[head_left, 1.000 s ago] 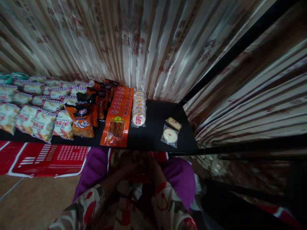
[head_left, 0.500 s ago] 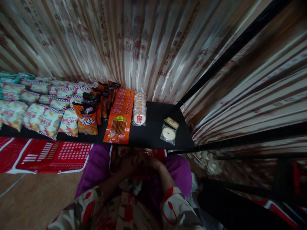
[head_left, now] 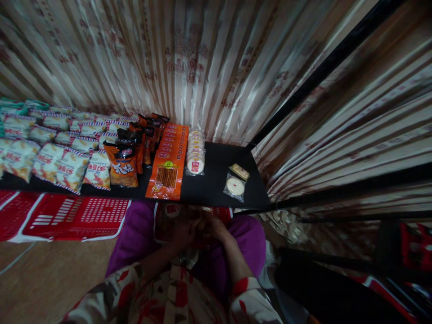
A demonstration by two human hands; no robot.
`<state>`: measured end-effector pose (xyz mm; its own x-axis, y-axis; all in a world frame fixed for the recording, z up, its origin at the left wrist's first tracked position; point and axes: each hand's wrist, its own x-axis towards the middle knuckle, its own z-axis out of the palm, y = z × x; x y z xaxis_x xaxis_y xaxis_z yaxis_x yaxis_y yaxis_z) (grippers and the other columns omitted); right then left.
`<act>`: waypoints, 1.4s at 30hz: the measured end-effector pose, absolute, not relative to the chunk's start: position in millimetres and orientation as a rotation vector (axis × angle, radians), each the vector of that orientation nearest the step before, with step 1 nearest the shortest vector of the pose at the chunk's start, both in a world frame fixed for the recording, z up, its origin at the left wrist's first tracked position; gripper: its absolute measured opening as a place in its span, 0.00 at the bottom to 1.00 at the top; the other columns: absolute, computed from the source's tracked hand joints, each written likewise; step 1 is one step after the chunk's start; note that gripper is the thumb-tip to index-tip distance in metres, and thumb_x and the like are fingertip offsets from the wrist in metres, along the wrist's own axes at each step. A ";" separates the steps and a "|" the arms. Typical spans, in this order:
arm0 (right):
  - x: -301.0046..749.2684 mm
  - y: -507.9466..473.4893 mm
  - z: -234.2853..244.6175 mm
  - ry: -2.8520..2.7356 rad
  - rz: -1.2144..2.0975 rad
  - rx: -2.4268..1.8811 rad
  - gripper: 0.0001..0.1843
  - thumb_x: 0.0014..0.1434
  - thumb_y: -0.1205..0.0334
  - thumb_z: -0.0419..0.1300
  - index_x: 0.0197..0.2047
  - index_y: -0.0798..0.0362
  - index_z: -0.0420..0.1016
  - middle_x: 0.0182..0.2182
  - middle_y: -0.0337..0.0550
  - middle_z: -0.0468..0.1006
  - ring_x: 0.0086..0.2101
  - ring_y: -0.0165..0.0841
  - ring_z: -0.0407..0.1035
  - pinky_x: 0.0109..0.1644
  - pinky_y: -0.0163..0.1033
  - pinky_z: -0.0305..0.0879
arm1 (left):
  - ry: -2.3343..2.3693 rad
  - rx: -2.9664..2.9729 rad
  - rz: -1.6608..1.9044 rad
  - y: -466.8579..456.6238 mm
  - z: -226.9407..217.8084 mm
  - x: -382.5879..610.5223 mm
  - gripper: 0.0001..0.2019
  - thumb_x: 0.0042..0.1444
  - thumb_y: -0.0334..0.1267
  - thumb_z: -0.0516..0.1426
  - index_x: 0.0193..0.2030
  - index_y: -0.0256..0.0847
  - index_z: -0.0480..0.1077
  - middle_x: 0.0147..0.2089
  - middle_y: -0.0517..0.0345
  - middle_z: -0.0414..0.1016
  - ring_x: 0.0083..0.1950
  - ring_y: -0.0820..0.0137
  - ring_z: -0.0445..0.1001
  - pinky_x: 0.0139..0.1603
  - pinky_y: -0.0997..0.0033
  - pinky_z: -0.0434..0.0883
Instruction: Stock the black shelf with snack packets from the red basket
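Note:
Both my hands are low in my lap, close together over a red basket (head_left: 221,212) resting on my purple trousers. My left hand (head_left: 182,231) and my right hand (head_left: 216,227) have their fingers curled and nearly touch each other. It is too dark to make out what they hold. Just above them is the front edge of a black shelf (head_left: 209,189). On it lie an orange snack pack (head_left: 167,177), a row of round white cakes (head_left: 195,157), a single wrapped round cake (head_left: 235,186) and a small yellow wrapped piece (head_left: 240,171).
Several white and orange snack bags (head_left: 69,168) fill the shelf's left part. A flat red basket (head_left: 77,216) lies below the shelf at the left. A striped curtain (head_left: 189,67) hangs behind. Black shelf posts (head_left: 324,67) run at the right.
My hands have stayed together in my lap, shifting slightly; my right forearm shows more bare skin. The view has drifted a little, so the shelf sits slightly higher.

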<state>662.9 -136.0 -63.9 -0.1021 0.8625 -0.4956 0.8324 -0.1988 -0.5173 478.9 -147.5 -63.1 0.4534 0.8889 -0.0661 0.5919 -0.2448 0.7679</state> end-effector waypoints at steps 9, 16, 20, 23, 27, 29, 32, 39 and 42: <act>656.3 -142.8 -52.5 -1.792 1.118 -1.893 0.36 0.42 0.78 0.49 0.57 0.58 0.66 0.53 0.51 0.72 0.53 0.36 0.65 0.59 0.40 0.59 | 1.248 1.739 0.662 -143.7 -57.7 482.8 0.19 0.55 0.32 0.47 0.50 0.46 0.71 0.49 0.59 0.76 0.50 0.67 0.71 0.57 0.64 0.64; 651.8 -143.4 -38.2 -1.464 1.354 -1.778 0.19 0.49 0.61 0.56 0.47 0.53 0.71 0.39 0.42 0.78 0.41 0.36 0.71 0.46 0.40 0.66 | 1.279 1.578 0.662 -143.2 -49.6 482.1 0.18 0.53 0.31 0.47 0.48 0.43 0.70 0.49 0.56 0.76 0.50 0.67 0.72 0.55 0.65 0.66; 646.3 -145.3 -30.0 -1.266 1.462 -1.713 0.16 0.47 0.51 0.60 0.35 0.54 0.71 0.29 0.39 0.75 0.32 0.33 0.69 0.37 0.36 0.65 | 1.350 1.478 0.633 -143.3 -50.0 481.4 0.14 0.53 0.32 0.49 0.45 0.40 0.69 0.45 0.53 0.77 0.47 0.65 0.73 0.51 0.65 0.68; 641.5 -147.1 -27.0 -1.092 1.540 -1.655 0.19 0.43 0.46 0.62 0.31 0.53 0.69 0.24 0.35 0.72 0.27 0.29 0.66 0.32 0.34 0.61 | 1.340 1.438 0.654 -143.2 -49.1 481.0 0.14 0.53 0.31 0.49 0.45 0.41 0.68 0.45 0.55 0.76 0.47 0.67 0.73 0.51 0.67 0.67; 636.3 -148.6 -24.6 -0.942 1.579 -1.584 0.22 0.39 0.44 0.65 0.28 0.52 0.67 0.20 0.32 0.69 0.23 0.26 0.63 0.28 0.32 0.58 | 1.341 1.392 0.661 -142.7 -44.6 479.7 0.14 0.53 0.31 0.48 0.45 0.40 0.67 0.44 0.55 0.76 0.44 0.68 0.73 0.49 0.67 0.68; 634.6 -148.7 -22.7 -0.905 1.583 -1.572 0.22 0.38 0.44 0.66 0.28 0.52 0.67 0.20 0.31 0.69 0.23 0.26 0.62 0.27 0.32 0.57 | 1.337 1.373 0.677 -142.1 -41.5 478.8 0.13 0.53 0.31 0.49 0.45 0.39 0.67 0.43 0.54 0.76 0.44 0.67 0.73 0.48 0.67 0.68; 632.8 -148.3 -19.3 -0.869 1.603 -1.561 0.23 0.38 0.43 0.66 0.28 0.52 0.67 0.19 0.31 0.69 0.22 0.26 0.62 0.27 0.32 0.57 | 1.354 1.348 0.707 -141.1 -37.3 477.7 0.13 0.52 0.31 0.49 0.44 0.38 0.67 0.44 0.53 0.76 0.44 0.67 0.73 0.49 0.67 0.68; 632.1 -147.6 -12.3 -0.848 1.596 -1.538 0.25 0.37 0.42 0.67 0.28 0.53 0.67 0.19 0.31 0.70 0.19 0.23 0.59 0.24 0.30 0.53 | 1.370 1.304 0.718 -140.0 -31.4 475.0 0.12 0.51 0.33 0.50 0.43 0.38 0.69 0.41 0.53 0.77 0.41 0.66 0.74 0.46 0.67 0.69; 633.1 -147.9 -7.3 -0.854 1.599 -1.533 0.25 0.38 0.42 0.67 0.27 0.53 0.65 0.17 0.29 0.68 0.17 0.22 0.56 0.23 0.29 0.50 | 1.362 1.294 0.733 -139.0 -31.3 474.0 0.12 0.51 0.33 0.50 0.42 0.37 0.68 0.40 0.53 0.76 0.40 0.67 0.74 0.45 0.67 0.69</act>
<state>633.1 -147.9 -7.3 -0.0029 0.8672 -0.4980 -0.0683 -0.4970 -0.8651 474.0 -139.0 -31.3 0.1585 0.9480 -0.2760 0.2920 0.2220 0.9303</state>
